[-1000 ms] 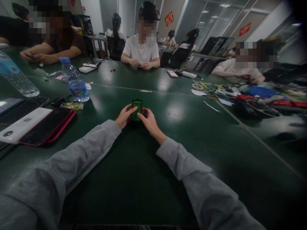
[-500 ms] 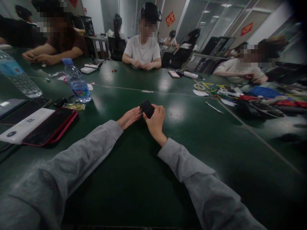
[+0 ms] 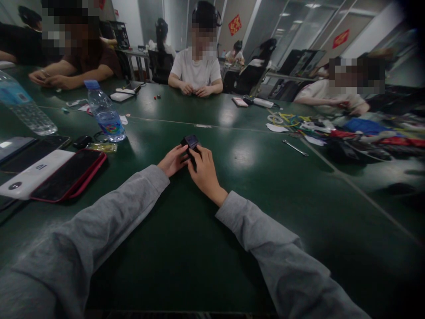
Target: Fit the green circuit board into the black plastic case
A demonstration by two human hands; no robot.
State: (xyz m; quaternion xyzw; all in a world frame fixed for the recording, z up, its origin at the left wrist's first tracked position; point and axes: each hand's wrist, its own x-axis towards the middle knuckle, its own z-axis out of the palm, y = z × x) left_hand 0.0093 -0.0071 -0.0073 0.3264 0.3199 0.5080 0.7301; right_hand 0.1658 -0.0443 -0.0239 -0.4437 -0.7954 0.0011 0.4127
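Observation:
Between my two hands is a small black box-shaped device (image 3: 191, 141), held above the green table (image 3: 186, 248). A darker, slightly shiny panel shows on its upper face; its exact kind is too small to tell. My left hand (image 3: 174, 160) grips it from the left side, thumb and fingers against its edge. Over its right and near side, my right hand (image 3: 205, 172) has its fingers bent onto it. The undersides of the device and some fingertips are hidden.
At left lie several phones, one in a red case (image 3: 78, 181), near a small water bottle (image 3: 108, 115) and a larger bottle (image 3: 26, 104). To the right are a wrench (image 3: 295, 148) and tangled cables (image 3: 299, 123). Co-workers sit across the table, one in a white shirt (image 3: 196, 66).
The black device has turned, so a panelled face now shows instead of a plain flat one. Both hands shifted slightly left, and my right hand's fingers moved over the device.

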